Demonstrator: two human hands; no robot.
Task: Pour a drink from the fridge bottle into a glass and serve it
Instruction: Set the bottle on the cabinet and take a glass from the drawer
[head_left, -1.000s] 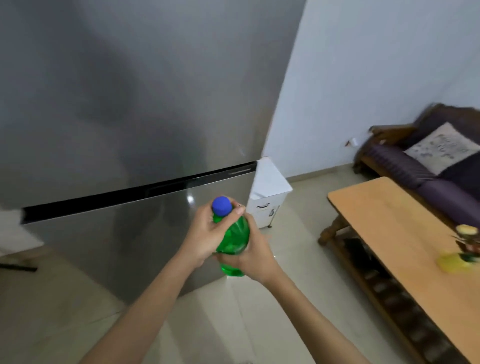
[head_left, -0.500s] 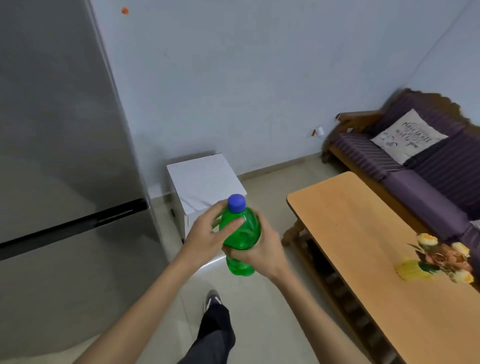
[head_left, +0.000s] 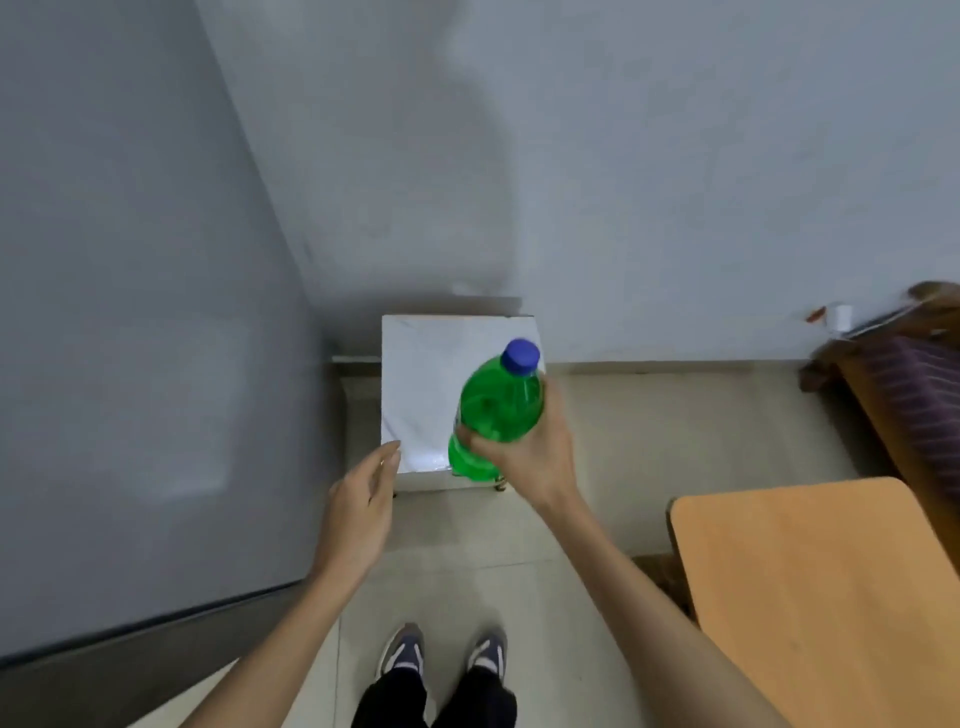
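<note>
Fridge (head_left: 130, 338): its grey door fills the left side and looks shut, so I judge the fetching step done.

Left hand (head_left: 361, 512): empty, fingers loosely spread and a little curled, palm turned inward. It hangs just left of the bottle and touches nothing.

White box (head_left: 415, 384): a small white-topped unit on the floor against the wall, between the fridge and the table. The bottle is held in the air in front of it, not resting on it.

Bottle (head_left: 496, 410): green plastic, gripped low on its body by the right hand alone, out in front of the person at about waist height.

Cap (head_left: 521, 355): blue, on the neck and apparently screwed down, so nothing is opened yet.

Bottle's axis: it runs from the base, near the lower left, up to the cap at the upper right. The neck points up and away from the person, tipped slightly right, close to upright.

Right hand (head_left: 530, 447): wrapped firmly around the lower half of the bottle, thumb across the near face.

Table (head_left: 810, 597): bare wood at the lower right. No glass shows anywhere in view.

Left to do, as I judge it: find a glass, unscrew the cap, pour, serve.
</note>
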